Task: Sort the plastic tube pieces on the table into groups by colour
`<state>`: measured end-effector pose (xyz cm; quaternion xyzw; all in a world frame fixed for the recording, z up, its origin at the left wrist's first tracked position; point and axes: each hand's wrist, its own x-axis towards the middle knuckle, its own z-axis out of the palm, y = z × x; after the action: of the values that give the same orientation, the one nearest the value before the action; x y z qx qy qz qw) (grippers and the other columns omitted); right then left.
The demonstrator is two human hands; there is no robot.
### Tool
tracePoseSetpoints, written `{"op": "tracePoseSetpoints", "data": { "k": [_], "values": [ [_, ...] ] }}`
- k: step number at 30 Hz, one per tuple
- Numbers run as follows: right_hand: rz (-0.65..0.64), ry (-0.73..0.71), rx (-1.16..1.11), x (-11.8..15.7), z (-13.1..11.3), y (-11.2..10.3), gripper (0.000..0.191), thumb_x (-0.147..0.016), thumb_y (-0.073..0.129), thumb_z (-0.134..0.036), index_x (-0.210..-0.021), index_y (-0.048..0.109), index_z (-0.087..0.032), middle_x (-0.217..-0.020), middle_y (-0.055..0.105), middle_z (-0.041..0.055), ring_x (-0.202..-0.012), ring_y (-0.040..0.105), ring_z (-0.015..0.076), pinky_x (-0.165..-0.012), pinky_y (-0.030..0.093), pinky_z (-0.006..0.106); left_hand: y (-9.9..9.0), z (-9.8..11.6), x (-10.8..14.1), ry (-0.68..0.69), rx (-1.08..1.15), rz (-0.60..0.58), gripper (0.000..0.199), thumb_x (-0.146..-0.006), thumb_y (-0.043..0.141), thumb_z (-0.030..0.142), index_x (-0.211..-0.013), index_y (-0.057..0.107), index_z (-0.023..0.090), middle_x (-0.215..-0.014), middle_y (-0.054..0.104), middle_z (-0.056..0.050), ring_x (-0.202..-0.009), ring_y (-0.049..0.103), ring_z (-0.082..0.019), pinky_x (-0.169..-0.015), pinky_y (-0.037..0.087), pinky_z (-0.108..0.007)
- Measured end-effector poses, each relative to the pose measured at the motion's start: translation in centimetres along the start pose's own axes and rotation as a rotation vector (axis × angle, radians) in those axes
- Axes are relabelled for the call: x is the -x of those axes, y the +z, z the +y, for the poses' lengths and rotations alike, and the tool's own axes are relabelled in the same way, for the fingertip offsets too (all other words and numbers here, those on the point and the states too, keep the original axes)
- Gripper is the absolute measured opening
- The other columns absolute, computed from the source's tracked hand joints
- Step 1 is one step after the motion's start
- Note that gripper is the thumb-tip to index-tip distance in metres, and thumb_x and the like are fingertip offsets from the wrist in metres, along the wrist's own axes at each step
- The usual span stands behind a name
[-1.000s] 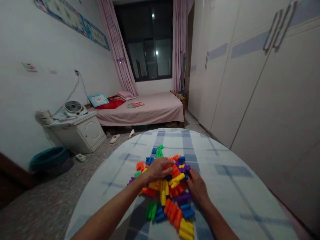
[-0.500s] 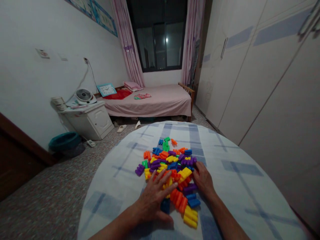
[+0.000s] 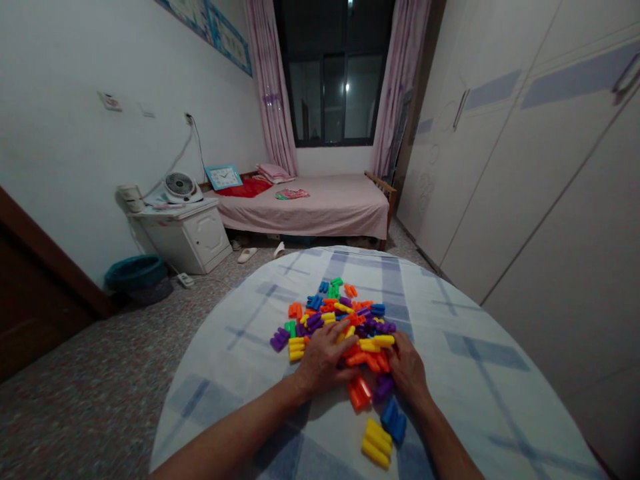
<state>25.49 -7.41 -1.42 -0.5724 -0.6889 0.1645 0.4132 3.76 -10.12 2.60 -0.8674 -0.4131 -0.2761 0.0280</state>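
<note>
The toy building blocks (image 3: 370, 361) are lying in a loose, many-coloured heap on the cloth-covered bench (image 3: 500, 373), mostly in front of and between the two hands. The left hand (image 3: 323, 360) is reaching over the near left part of the heap, palm down; its grip is standing apart, fingers spread across the blocks and thumb near an orange block (image 3: 359, 393). That spread is apparently covering several pieces rather than pinching one. The right hand (image 3: 407, 367) is bordering the right side, fingers bent towards a yellow block (image 3: 384, 341) and a purple block (image 3: 383, 387). Its inner fingertips are partly hidden, so whether this grip is closing on a piece cannot be told. With the hands standing on opposite sides, the placement is seemingly confining the heap's near portion and limiting sideways spill. A blue block (image 3: 394, 421) and a ribbed yellow block (image 3: 377, 443) are lying nearer the person, outside both grips, and are depending only on the flat surface for support. A purple piece (image 3: 279, 339) is sitting at the far left edge, and a green piece (image 3: 337, 282) is marking the far end, both beyond the fingers' cover.
</note>
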Motion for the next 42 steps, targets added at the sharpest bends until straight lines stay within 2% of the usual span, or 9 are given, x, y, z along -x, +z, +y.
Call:
{"op": "tracePoseSetpoints", "data": {
  "k": [5, 9, 11, 16, 18, 25, 28, 36, 42],
  "values": [
    [-0.003, -0.005, 0.007, 0.0, 0.2, 0.0, 0.027, -0.078, 0.038, -0.021, -0.099, 0.056, -0.020, -0.099, 0.058, 0.0051, -0.094, 0.056, 0.0186, -0.085, 0.044, 0.032, 0.2, -0.3, -2.5, -0.174, 0.017, 0.112, 0.040, -0.080, 0.058, 0.039, -0.118, 0.055, 0.024, -0.128, 0.053, -0.008, -0.116, 0.048, -0.026, -0.097, 0.041, -0.046],
    [0.008, 0.003, 0.014, 0.0, 0.3, 0.2, 0.025, -0.076, 0.040, -0.020, -0.096, 0.056, -0.022, -0.089, 0.057, 0.0020, -0.085, 0.056, 0.0178, -0.078, 0.046, 0.031, -0.5, 0.9, -3.2, -0.232, -0.001, 0.210, 0.037, -0.085, 0.049, 0.029, -0.121, 0.052, 0.020, -0.133, 0.047, -0.012, -0.126, 0.040, -0.026, -0.103, 0.035, -0.048],
    [0.016, -0.005, 0.003, 0.0, 0.4, 0.2, 0.026, -0.076, 0.041, -0.020, -0.096, 0.056, -0.022, -0.089, 0.057, 0.0017, -0.085, 0.056, 0.0177, -0.079, 0.046, 0.031, -1.0, 2.5, -2.5, -0.085, 0.025, 0.147, 0.041, -0.085, 0.049, 0.032, -0.124, 0.049, 0.019, -0.137, 0.043, -0.013, -0.130, 0.035, -0.027, -0.106, 0.031, -0.048],
    [0.032, -0.015, 0.044, 0.0, 0.4, 0.2, 0.024, -0.075, 0.041, -0.018, -0.093, 0.057, -0.022, -0.088, 0.057, 0.0018, -0.084, 0.056, 0.0178, -0.078, 0.045, 0.032, -1.0, 6.7, 1.4, 0.585, 0.076, -0.279, 0.036, -0.084, 0.049, 0.047, -0.113, 0.055, 0.026, -0.132, 0.050, -0.004, -0.130, 0.036, -0.023, -0.111, 0.023, -0.044],
    [0.029, -0.019, 0.056, 0.0, 0.4, 0.2, 0.022, -0.075, 0.040, -0.018, -0.089, 0.057, -0.021, -0.086, 0.056, 0.0018, -0.083, 0.056, 0.0176, -0.077, 0.045, 0.031, -0.4, 6.9, 2.1, 0.662, 0.036, -0.325, 0.030, -0.086, 0.048, 0.043, -0.109, 0.056, 0.026, -0.130, 0.052, -0.003, -0.130, 0.035, -0.022, -0.113, 0.018, -0.045],
    [0.011, -0.005, 0.035, -0.2, 0.4, 0.1, 0.029, -0.076, 0.040, -0.020, -0.099, 0.058, -0.019, -0.092, 0.059, 0.0039, -0.088, 0.057, 0.0184, -0.081, 0.046, 0.032, 0.9, 4.0, 0.2, 0.532, -0.052, -0.257, 0.029, -0.086, 0.048, 0.046, -0.096, 0.062, 0.023, -0.129, 0.051, -0.004, -0.133, 0.030, -0.025, -0.113, 0.014, -0.047],
    [0.014, -0.003, 0.016, -0.1, 0.4, 0.1, 0.030, -0.078, 0.041, -0.022, -0.103, 0.058, -0.020, -0.094, 0.059, 0.0033, -0.088, 0.058, 0.0177, -0.080, 0.046, 0.030, 0.8, 2.9, -0.5, 0.472, -0.074, -0.203, 0.021, -0.086, 0.050, 0.037, -0.097, 0.062, 0.023, -0.131, 0.050, -0.003, -0.133, 0.031, -0.024, -0.112, 0.015, -0.047],
    [0.022, -0.013, 0.053, 0.0, 0.0, -0.1, 0.031, -0.077, 0.041, -0.021, -0.102, 0.059, -0.021, -0.097, 0.059, 0.0044, -0.093, 0.058, 0.0193, -0.082, 0.047, 0.031, -1.1, -1.6, -2.9, 0.016, -0.101, -0.017, 0.031, -0.083, 0.055, 0.029, -0.112, 0.058, 0.023, -0.133, 0.050, -0.007, -0.130, 0.036, -0.026, -0.108, 0.025, -0.051],
    [0.033, 0.006, 0.066, 0.0, 0.2, 0.1, 0.028, -0.077, 0.041, -0.022, -0.098, 0.059, -0.022, -0.094, 0.059, 0.0039, -0.090, 0.058, 0.0192, -0.081, 0.048, 0.032, -1.8, -6.3, -3.4, -0.275, -0.008, 0.161, 0.025, -0.083, 0.050, 0.025, -0.104, 0.063, 0.022, -0.124, 0.056, -0.008, -0.121, 0.047, -0.024, -0.101, 0.039, -0.045]
  ]
}}
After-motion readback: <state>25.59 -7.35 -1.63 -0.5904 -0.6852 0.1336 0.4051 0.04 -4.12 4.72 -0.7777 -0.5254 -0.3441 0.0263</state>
